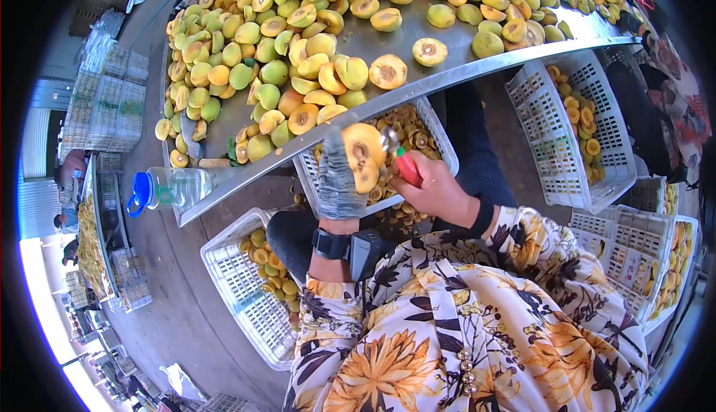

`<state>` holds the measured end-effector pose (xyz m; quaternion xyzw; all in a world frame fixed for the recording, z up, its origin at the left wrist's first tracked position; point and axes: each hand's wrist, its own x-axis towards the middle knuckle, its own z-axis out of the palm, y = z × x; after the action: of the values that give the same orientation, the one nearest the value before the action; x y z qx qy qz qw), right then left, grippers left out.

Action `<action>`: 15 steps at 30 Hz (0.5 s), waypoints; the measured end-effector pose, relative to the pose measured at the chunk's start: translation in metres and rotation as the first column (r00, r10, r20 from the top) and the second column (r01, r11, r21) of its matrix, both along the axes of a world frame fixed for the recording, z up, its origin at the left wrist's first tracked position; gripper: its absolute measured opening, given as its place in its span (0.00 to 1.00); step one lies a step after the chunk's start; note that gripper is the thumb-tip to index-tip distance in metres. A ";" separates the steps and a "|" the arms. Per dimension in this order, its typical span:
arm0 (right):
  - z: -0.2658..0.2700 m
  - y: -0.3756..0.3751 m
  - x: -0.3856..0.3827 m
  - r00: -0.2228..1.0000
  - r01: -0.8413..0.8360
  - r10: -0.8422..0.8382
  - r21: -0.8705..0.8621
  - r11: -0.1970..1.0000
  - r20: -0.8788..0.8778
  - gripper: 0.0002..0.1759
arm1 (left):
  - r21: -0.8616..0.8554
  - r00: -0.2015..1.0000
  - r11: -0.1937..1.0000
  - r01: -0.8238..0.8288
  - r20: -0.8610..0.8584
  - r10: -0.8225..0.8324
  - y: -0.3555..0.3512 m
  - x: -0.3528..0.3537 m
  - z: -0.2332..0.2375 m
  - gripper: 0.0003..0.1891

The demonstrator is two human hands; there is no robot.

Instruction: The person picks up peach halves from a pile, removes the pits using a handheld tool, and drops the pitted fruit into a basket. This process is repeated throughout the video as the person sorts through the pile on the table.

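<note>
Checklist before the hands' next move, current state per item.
1. Left hand holding the cut fruit, cut surface exposed: ok.
2. Right hand closed on the red-handled tool: ok.
3. Tool head lined up with the fruit's center: cannot tell. It is close beside the fruit, but blurred; contact is unclear.
4. Crate below the hands, in place to catch scraps: ok, with cut pieces already in it.
5. Both hands gloved: not ok. Left has a gray knit glove, right is bare.
6. Bottle away from the tool: ok, off at the left end of the table.
</note>
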<state>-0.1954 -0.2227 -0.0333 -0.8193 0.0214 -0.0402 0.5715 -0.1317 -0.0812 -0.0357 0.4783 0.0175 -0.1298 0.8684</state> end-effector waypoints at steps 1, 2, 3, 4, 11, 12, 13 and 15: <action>-0.006 0.005 0.002 0.996 0.048 -0.048 0.005 0.999 0.079 0.18 | -0.058 0.992 0.998 -0.026 -0.127 0.018 0.003 0.004 -0.003 0.23; -0.007 0.007 0.003 0.996 0.048 -0.048 0.005 0.999 0.075 0.18 | -0.058 0.991 0.998 -0.026 -0.131 0.018 0.004 0.001 -0.002 0.23; -0.003 0.008 0.004 0.988 0.033 0.005 0.239 0.971 -0.157 0.18 | -0.045 0.995 0.999 -0.007 -0.095 0.002 0.002 -0.005 0.006 0.24; -0.001 0.010 0.006 0.926 0.073 0.109 0.456 0.887 -0.360 0.19 | -0.032 0.998 0.999 0.015 -0.059 -0.016 -0.001 -0.008 0.012 0.26; 0.006 0.011 0.013 0.931 0.107 0.203 0.758 0.644 -0.304 0.17 | 0.128 0.974 0.990 0.060 0.207 -0.086 -0.011 0.004 0.021 0.23; 0.008 0.010 0.013 0.924 0.104 0.243 0.806 0.583 -0.295 0.17 | 0.138 0.976 0.982 0.132 0.154 -0.153 -0.006 0.006 0.021 0.22; 0.008 0.008 0.014 0.912 0.114 0.273 0.827 0.551 -0.307 0.15 | 0.115 0.975 0.976 0.186 0.101 -0.198 0.000 0.010 0.019 0.27; 0.012 0.007 0.015 0.873 0.154 0.345 0.865 0.477 -0.345 0.15 | 0.206 0.964 0.959 0.195 0.141 -0.226 -0.001 0.010 0.022 0.25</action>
<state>-0.1804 -0.2158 -0.0218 -0.3955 0.1308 0.2120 0.8840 -0.1219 -0.0818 -0.0137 0.5672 -0.0922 -0.1799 0.7984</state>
